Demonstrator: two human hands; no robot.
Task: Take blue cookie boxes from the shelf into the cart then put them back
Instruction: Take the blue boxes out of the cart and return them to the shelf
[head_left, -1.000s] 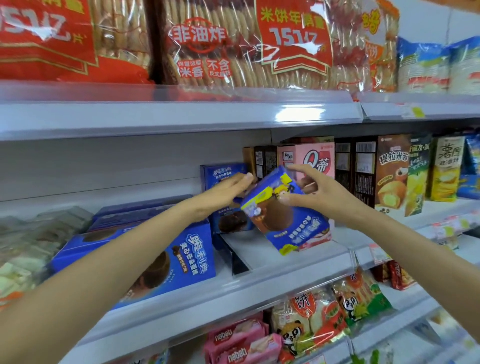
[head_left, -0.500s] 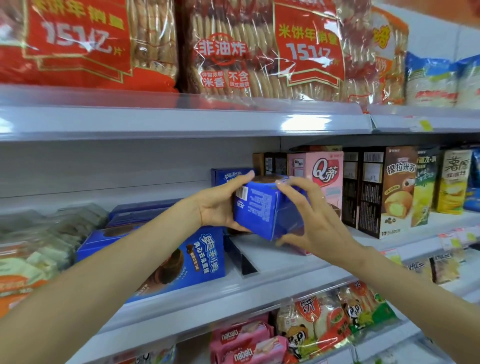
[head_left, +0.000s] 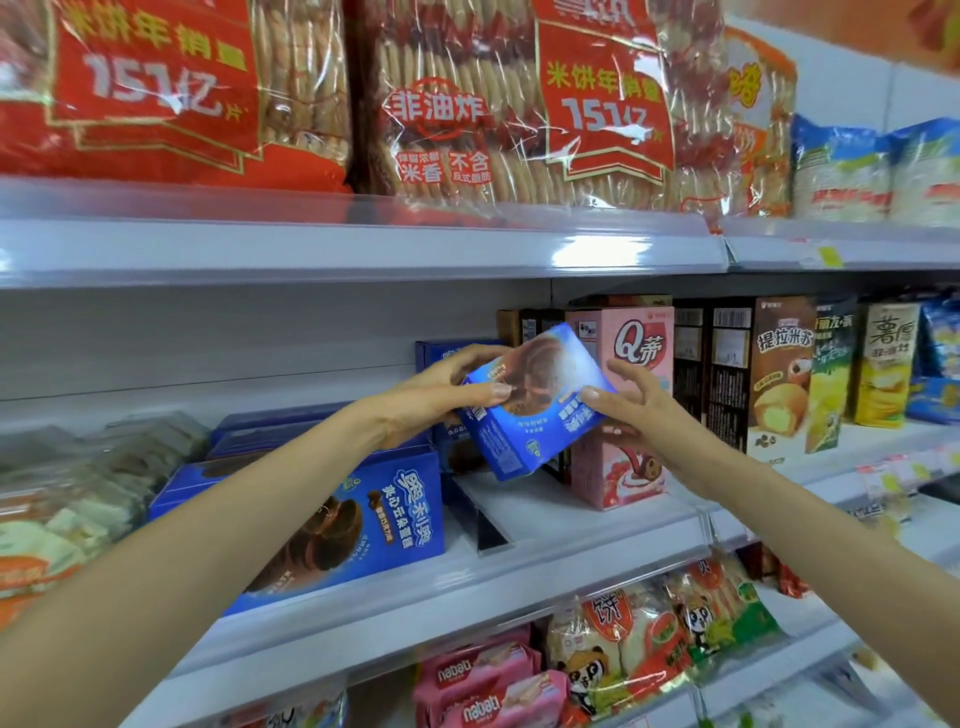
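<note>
Aloft (tilted): left hand (head_left: 441, 397), right hand (head_left: 647, 415) grip box (head_left: 537, 421).

A tilted blue cardboard cookie box (head_left: 535, 410) is held between the left hand (head_left: 441, 397) and right hand (head_left: 647, 415), above the grey metal shelf (head_left: 571, 525). Left of it lie flat blue cookie boxes (head_left: 363, 514); just right, farther back, stands a pink carton (head_left: 623, 467), with brown cartons (head_left: 779, 374) further right.

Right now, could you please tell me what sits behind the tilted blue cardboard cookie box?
An upright blue box and a pink carton show behind the tilted blue cookie box; it covers parts of both and whatever stands between them.
</note>
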